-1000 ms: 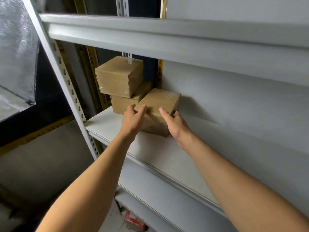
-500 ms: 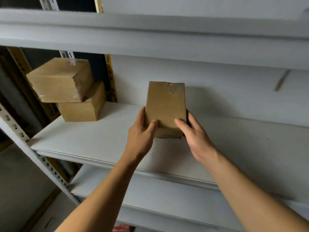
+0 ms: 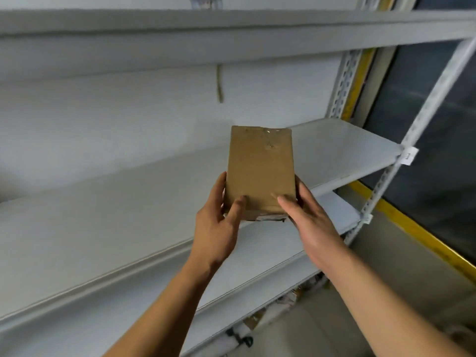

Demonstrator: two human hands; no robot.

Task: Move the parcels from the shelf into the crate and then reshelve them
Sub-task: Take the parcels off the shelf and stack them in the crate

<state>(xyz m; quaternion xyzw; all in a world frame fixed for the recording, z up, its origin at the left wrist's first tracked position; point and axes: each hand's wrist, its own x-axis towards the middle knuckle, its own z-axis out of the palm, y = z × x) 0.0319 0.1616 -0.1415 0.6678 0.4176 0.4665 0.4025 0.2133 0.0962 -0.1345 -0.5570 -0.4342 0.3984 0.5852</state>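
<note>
Both hands grip one brown parcel (image 3: 260,173) by its lower end, left hand (image 3: 216,228) and right hand (image 3: 309,222) on either side, thumbs across its creased, tape-glossed face. It hangs lifted above the grey shelf (image 3: 103,215) behind it.

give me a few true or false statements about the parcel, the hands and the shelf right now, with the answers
1. Both hands hold the brown parcel. True: the left hand and the right hand grip its lower end from either side.
2. The parcel lies flat on the shelf board. False: it is held up in front of the board, clear of it.
3. Two more parcels are stacked beside it. False: no other parcel is in view.
4. A small white tag sits on the perforated upright at the right. True.
5. The crate is in view below the hands. False: no crate shows.
</note>
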